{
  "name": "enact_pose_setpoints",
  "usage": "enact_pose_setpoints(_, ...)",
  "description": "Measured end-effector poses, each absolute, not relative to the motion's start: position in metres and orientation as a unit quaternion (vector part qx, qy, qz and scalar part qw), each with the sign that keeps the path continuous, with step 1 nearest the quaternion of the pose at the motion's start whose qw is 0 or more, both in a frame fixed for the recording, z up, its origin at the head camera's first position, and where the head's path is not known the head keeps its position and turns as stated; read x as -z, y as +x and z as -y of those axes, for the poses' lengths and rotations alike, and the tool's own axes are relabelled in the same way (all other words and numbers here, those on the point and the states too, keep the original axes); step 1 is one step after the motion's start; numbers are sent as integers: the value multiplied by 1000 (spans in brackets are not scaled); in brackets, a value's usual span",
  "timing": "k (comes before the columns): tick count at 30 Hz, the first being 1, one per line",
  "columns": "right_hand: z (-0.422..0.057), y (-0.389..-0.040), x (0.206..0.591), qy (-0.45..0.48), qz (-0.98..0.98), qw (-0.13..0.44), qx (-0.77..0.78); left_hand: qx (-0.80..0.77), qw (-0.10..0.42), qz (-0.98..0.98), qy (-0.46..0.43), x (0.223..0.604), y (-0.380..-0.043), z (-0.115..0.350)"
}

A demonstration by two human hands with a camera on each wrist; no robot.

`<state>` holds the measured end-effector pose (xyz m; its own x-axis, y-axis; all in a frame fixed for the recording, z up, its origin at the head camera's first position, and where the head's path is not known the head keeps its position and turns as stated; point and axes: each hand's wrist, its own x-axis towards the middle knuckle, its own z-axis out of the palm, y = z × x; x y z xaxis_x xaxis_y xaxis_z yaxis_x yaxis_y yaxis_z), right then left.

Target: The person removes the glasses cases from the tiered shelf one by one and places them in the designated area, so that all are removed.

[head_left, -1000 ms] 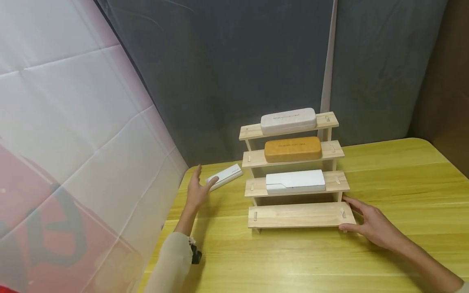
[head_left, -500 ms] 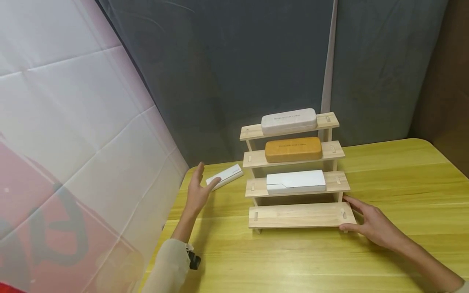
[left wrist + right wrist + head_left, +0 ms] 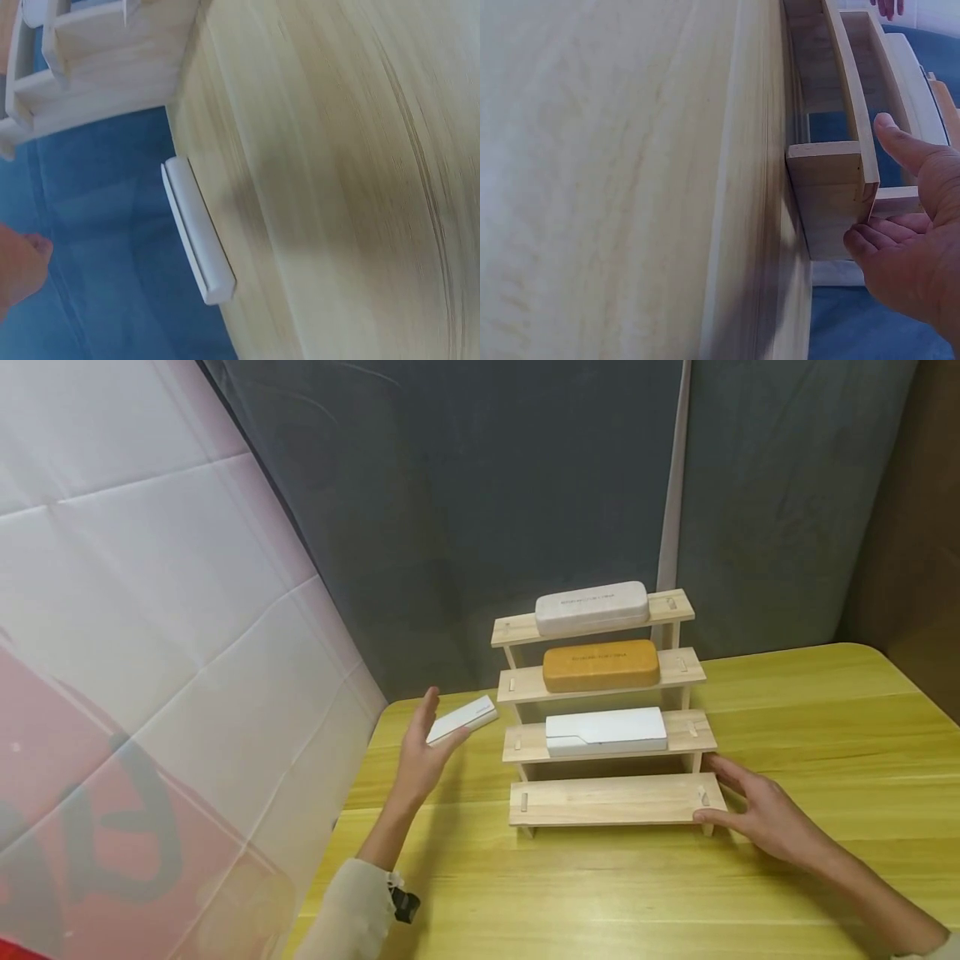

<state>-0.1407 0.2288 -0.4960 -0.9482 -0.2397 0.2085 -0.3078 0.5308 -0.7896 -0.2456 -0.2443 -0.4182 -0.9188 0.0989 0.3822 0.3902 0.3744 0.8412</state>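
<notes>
White, oblong and seamed along its lid, the slim case (image 3: 474, 712) lies slantwise by the back edge of the table (image 3: 600, 893), with the left hand (image 3: 422, 766) close at its near end, thumb and fingers spread wide and holding nothing. Thumb at the front corner and fingers bent behind, the right hand (image 3: 761, 814) grips the right end of the wooden rack's (image 3: 611, 802) lowest shelf. Between case and rack runs a narrow gap; broader tabletop stretches before the rack.

The left hand (image 3: 422, 762) has shifted rightward — closer in on the loose white case (image 3: 463, 718).
</notes>
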Motion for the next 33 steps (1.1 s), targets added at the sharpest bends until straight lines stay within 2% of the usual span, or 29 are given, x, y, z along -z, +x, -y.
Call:
enact_pose_setpoints(24,-228,-143,491,150,860,61,-484,519,77,823,-216,416,-217,209)
enact_pose_setpoints(33,-229,-141,486,133,862,49,-487,515,68,820,-242,422,-213,197)
